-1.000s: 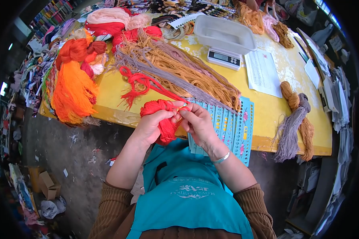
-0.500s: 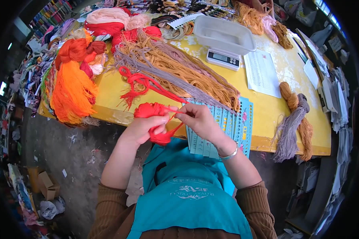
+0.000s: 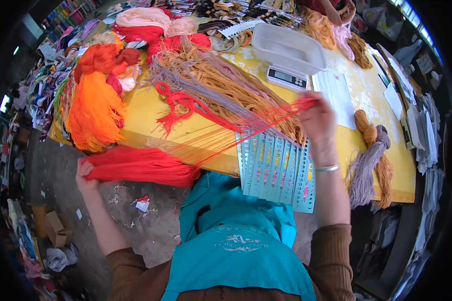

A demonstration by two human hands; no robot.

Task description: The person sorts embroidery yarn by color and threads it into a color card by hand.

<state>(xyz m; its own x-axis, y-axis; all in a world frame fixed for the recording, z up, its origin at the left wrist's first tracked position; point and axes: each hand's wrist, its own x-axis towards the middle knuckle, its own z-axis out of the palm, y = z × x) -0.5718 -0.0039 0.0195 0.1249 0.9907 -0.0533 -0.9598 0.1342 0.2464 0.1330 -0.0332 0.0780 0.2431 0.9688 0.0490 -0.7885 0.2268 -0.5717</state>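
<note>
My left hand point(image 3: 87, 175) is closed around the left end of a thick red thread skein point(image 3: 140, 166), in front of the table edge. Raised over the table at the right, my right hand point(image 3: 317, 118) grips thin red strands that fan out taut from the skein. Beneath the strands lie turquoise punched cards point(image 3: 273, 168) at the front edge. A small red thread bundle point(image 3: 186, 103) rests beside long orange-brown and grey threads point(image 3: 236, 90) on the table.
On the yellow table point(image 3: 145, 128) are orange thread point(image 3: 93, 115) at left, a scale point(image 3: 286, 78) bearing a clear plastic tub point(image 3: 289, 47), a printed sheet point(image 3: 336, 100), and grey thread point(image 3: 366, 160) at right. Another person's hand point(image 3: 340, 14) shows at the far edge.
My hands have moved far apart, left hand to the left, right hand up and right. The bunched red thread is now stretched out between them.
</note>
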